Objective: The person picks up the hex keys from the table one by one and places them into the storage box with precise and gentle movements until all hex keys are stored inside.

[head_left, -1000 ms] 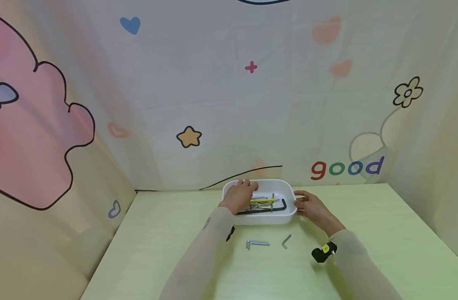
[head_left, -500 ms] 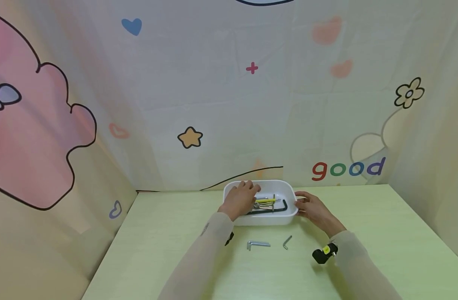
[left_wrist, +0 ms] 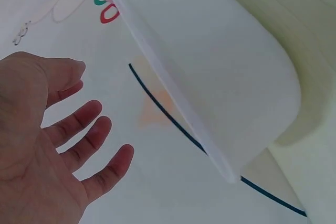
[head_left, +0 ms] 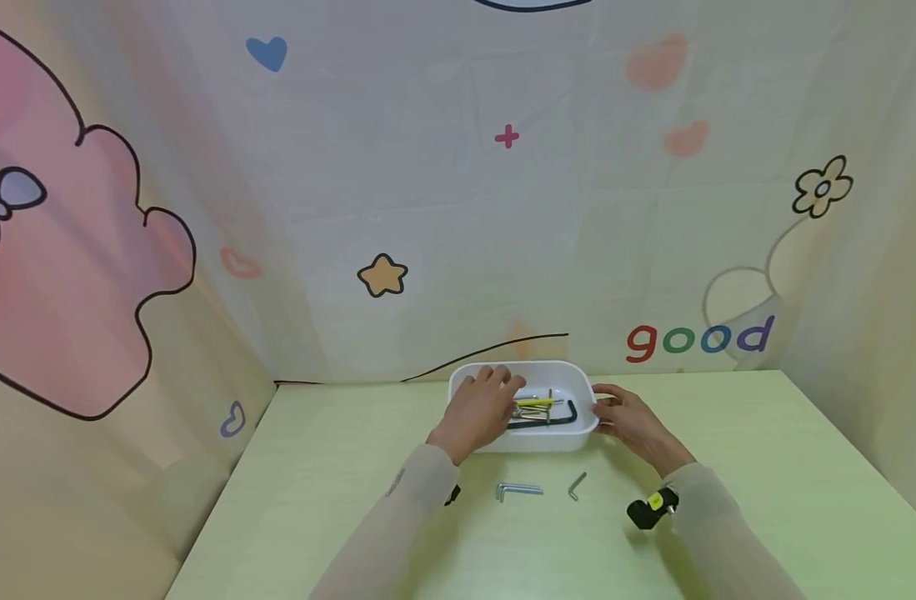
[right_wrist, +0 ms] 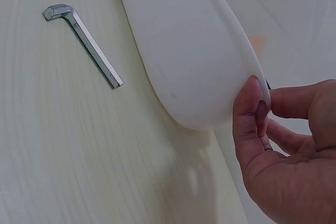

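A white tray (head_left: 533, 440) stands at the back of the table, holding a black hex key (head_left: 555, 421), a slim yellow-bodied tool (head_left: 534, 402) and several small metal pieces. My right hand (head_left: 638, 427) pinches the tray's right rim between thumb and fingers; the right wrist view shows this grip closely. Over the tray's left part is my left hand (head_left: 478, 412), fingers loosely bent and spread. In the left wrist view that hand (left_wrist: 68, 129) has nothing between its fingers. It hides the tray's left contents in the head view.
In front of the tray, two silver hex keys (head_left: 519, 489) lie side by side on the pale table (head_left: 307, 500). A shorter hex key (head_left: 577, 486) lies to their right. A printed curtain (head_left: 442, 192) hangs close behind the tray.
My left hand and wrist have shifted slightly nearer to me, covering more of the black hex key. The right hand keeps its hold on the rim, and the tray looks still.
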